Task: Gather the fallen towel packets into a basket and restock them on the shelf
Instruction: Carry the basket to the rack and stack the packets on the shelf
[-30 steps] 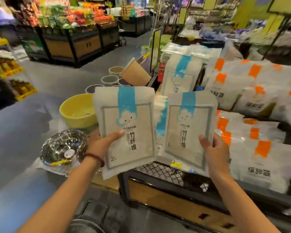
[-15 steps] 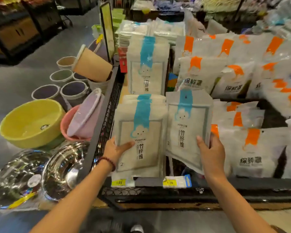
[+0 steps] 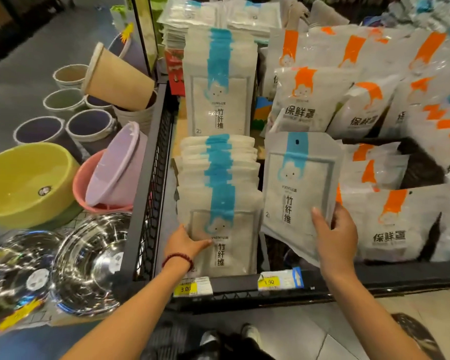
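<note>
L hand (image 3: 186,241) pinches the front towel pkt (image 3: 226,245) of the near blue-stripe stack (image 3: 220,178) at its left edge: thumb on the face, fingers hidden behind. R hand (image 3: 335,235) grips a second towel pkt (image 3: 296,188) by its lower right corner only, thumb in front, fingers wrapped behind. That pkt is tilted and hangs over the dark gap just right of the stack, not yet seated. Both pkts sit behind the shelf's front rail (image 3: 234,285) w/ its yellow price tags (image 3: 185,289).

Risks, as I judge them: a corner-only grip on slick plastic means the second pkt could swing or slip into that gap, or land among the orange-stripe pkts (image 3: 390,224) just beside, i.e. the wrong slot. Near stack is fanned and leaning. If L hand lets go before the front pkt is snug, it prob slides fwd over the rail. Farther back, the upright blue stack (image 3: 218,81) looks steady, but a hard shove on the near stack could knock it.
</note>
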`<action>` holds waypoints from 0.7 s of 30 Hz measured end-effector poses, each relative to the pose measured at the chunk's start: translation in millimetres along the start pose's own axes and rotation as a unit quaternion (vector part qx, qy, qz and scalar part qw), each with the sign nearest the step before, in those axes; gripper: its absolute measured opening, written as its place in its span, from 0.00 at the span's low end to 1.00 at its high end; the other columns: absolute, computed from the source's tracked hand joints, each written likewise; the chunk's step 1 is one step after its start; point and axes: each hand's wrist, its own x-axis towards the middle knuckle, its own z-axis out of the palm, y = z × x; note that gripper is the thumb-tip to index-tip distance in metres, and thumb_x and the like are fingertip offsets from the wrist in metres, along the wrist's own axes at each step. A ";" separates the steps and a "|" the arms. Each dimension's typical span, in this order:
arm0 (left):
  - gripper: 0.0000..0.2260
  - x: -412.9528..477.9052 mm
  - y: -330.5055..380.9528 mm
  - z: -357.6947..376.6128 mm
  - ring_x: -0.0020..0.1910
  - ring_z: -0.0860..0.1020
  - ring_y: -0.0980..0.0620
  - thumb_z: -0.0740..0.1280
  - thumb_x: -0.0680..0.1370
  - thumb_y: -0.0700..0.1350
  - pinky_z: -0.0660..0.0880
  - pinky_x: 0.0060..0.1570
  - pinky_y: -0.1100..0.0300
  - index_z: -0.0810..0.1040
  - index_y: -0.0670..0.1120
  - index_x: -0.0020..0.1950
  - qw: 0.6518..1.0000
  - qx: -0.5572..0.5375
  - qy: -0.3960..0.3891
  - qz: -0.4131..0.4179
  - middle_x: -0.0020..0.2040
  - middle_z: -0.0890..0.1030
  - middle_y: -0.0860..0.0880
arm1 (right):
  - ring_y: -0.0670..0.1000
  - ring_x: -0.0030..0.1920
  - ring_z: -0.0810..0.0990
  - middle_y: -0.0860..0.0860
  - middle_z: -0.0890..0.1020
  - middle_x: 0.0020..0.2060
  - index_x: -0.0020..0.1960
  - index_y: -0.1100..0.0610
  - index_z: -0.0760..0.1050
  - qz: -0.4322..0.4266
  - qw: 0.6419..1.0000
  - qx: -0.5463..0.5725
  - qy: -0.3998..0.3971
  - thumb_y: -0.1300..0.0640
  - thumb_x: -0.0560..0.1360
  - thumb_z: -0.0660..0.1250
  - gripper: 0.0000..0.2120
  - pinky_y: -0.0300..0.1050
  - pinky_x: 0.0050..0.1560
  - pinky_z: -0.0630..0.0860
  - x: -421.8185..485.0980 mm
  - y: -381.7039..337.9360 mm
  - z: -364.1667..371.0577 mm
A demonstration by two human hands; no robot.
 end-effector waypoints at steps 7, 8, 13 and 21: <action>0.14 -3.3 1.4 -52.9 0.42 0.78 0.49 0.70 0.71 0.58 0.70 0.35 0.59 0.74 0.48 0.43 0.970 0.225 0.053 0.070 0.41 0.79 0.51 | 0.41 0.50 0.75 0.42 0.77 0.49 0.57 0.48 0.71 -0.048 0.994 0.055 0.086 0.58 0.75 0.65 0.12 0.30 0.49 0.70 0.2 -14.6 -1.4; 0.13 -3.7 -2.6 -63.7 0.46 0.78 0.47 0.71 0.71 0.55 0.72 0.39 0.58 0.76 0.47 0.48 0.963 0.214 0.110 0.122 0.45 0.80 0.50 | 0.39 0.50 0.76 0.38 0.77 0.49 0.54 0.43 0.71 -0.049 0.992 0.085 0.083 0.57 0.74 0.65 0.12 0.28 0.49 0.70 -1.0 -17.4 2.5; 0.31 -0.8 -23.9 -97.5 0.64 0.70 0.39 0.74 0.70 0.48 0.69 0.63 0.47 0.67 0.37 0.67 0.940 0.248 0.189 0.136 0.65 0.72 0.38 | 0.46 0.57 0.78 0.44 0.80 0.56 0.61 0.43 0.72 0.039 0.982 0.169 -0.081 0.61 0.77 0.65 0.18 0.43 0.56 0.76 -11.9 -4.8 42.5; 0.16 -1.9 -41.3 -84.8 0.49 0.78 0.37 0.63 0.78 0.45 0.72 0.43 0.50 0.66 0.39 0.62 0.978 0.167 0.127 -0.010 0.53 0.78 0.38 | 0.44 0.49 0.80 0.48 0.81 0.50 0.58 0.53 0.73 0.177 0.953 0.133 -0.206 0.65 0.76 0.64 0.13 0.41 0.48 0.79 -30.3 41.8 99.8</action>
